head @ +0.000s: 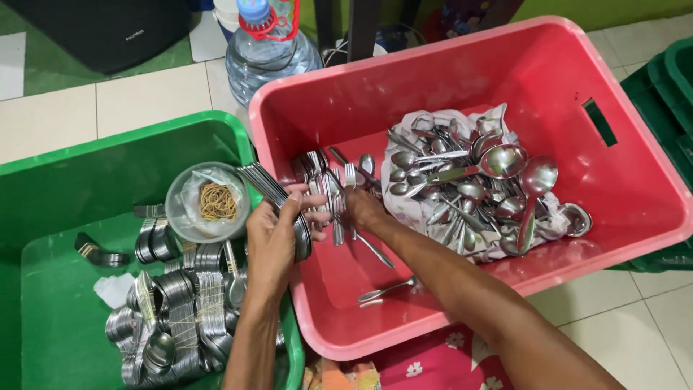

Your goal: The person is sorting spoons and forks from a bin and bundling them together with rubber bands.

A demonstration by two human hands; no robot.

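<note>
Left hand (274, 235) closed around a thick stack of nested spoons (278, 198), right above the rim of the red crate (433, 79) where it met the green crate (108, 155). Stack's long axis slanted from upper left down to lower right. Right hand (361, 209) just beside it, inside the red crate, fingers closed on a few forks (333, 195), their tines up, handles hanging down. Forks nearly touching the stack, on its right side. Loose cutlery heap (469, 188) on a cloth further right in the red crate. Bowl of rubber bands (208, 202) left of the red crate, over banded bundles (177, 318).
</note>
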